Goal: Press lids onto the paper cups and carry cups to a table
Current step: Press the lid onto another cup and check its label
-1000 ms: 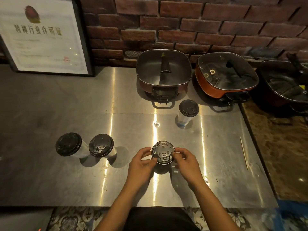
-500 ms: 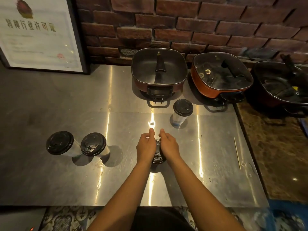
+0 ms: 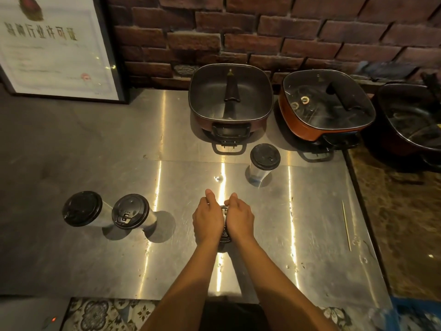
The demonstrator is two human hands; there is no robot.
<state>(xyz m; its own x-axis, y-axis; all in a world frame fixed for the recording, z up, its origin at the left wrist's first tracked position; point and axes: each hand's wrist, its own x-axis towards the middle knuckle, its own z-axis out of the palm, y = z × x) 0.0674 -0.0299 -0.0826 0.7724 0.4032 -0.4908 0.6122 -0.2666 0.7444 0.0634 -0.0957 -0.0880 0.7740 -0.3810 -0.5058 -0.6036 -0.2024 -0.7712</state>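
Note:
A paper cup with a black lid (image 3: 224, 224) stands on the steel counter (image 3: 310, 223) in front of me. My left hand (image 3: 208, 217) and my right hand (image 3: 239, 217) lie flat over the lid, side by side, palms down, so only a narrow strip of lid shows between them. The cup body is hidden under the hands. Two more lidded cups (image 3: 82, 209) (image 3: 131, 211) stand close together at the left. A further lidded cup (image 3: 264, 158) stands behind my hands, to the right.
Two square electric pots (image 3: 230, 99) (image 3: 327, 103) sit at the back against the brick wall, a third (image 3: 410, 120) at far right. A framed certificate (image 3: 55, 48) leans at back left. A thin wooden stick (image 3: 346, 224) lies near the counter's right edge.
A second ago my fingertips held the lid by its rim. Both hands have since moved on top of the lid and now cover it, palms down.

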